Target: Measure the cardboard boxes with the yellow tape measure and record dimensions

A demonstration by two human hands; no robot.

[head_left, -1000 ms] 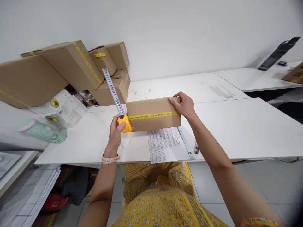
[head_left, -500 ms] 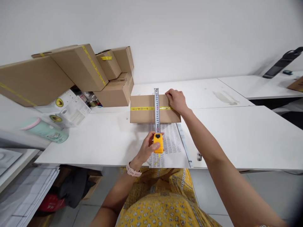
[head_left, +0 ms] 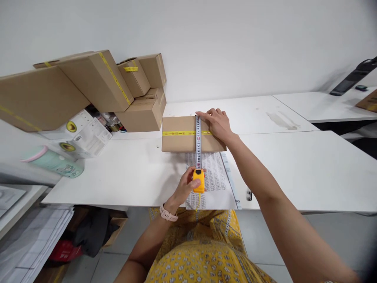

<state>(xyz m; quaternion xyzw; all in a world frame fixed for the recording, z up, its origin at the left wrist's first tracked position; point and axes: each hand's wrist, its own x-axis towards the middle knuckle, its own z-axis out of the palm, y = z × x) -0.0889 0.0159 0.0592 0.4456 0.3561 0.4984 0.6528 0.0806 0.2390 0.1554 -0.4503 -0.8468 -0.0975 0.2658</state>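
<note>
A brown cardboard box (head_left: 178, 144) with a strip of yellow tape lies in front of me. My left hand (head_left: 183, 188) is closed round a yellow tape measure (head_left: 198, 184), thumb on top of its case. The metal blade (head_left: 198, 138) runs out from the case across the top of the box to its far edge. There, the forefinger of my right hand (head_left: 219, 125) touches the blade's end, while its other fingers bend over the box's far right part. Beneath the tape measure is a printed sheet (head_left: 214, 177), its far part hidden by the box.
Several cardboard boxes (head_left: 138, 114) are stacked at the left against the wall. A white carton with avocado pictures (head_left: 88, 135) and a mint green tumbler (head_left: 55, 163) stand nearer. A small dark object (head_left: 249, 195) lies by the table's front edge; a black bottle (head_left: 352, 78) is far right.
The blade has shifted right across the box, together with the tape measure and my left hand. My right forefinger has stretched out to the blade's far end.
</note>
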